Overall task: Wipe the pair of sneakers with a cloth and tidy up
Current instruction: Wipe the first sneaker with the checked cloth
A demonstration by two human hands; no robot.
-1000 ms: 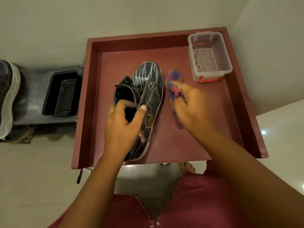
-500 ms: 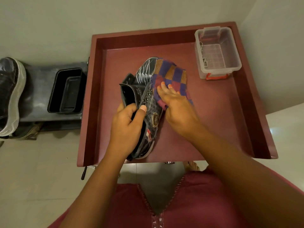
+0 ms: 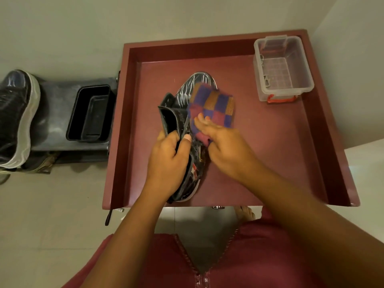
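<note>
A black high-top sneaker [image 3: 183,96] with white scribble marks lies on its side in the middle of the dark red tray table [image 3: 270,154], toe pointing away from me. My left hand [image 3: 168,163] grips its collar, thumb hooked over the edge of the opening. A checked purple, orange and pink cloth [image 3: 216,104] lies over the sneaker's upper. My right hand [image 3: 226,146] presses on the cloth's near end with straight fingers. The other sneaker [image 3: 14,113], black with a white sole, stands on the grey rack at the far left.
A clear plastic box [image 3: 282,67] with a red clasp sits in the tray's far right corner. A black rectangular tub [image 3: 91,113] rests on the grey rack [image 3: 54,104] left of the tray. Raised rims [image 3: 187,46] edge the tray's back and sides.
My right hand brought the cloth from beside the sneaker onto its upper and spread it there. The left hand has kept its grip on the collar.
</note>
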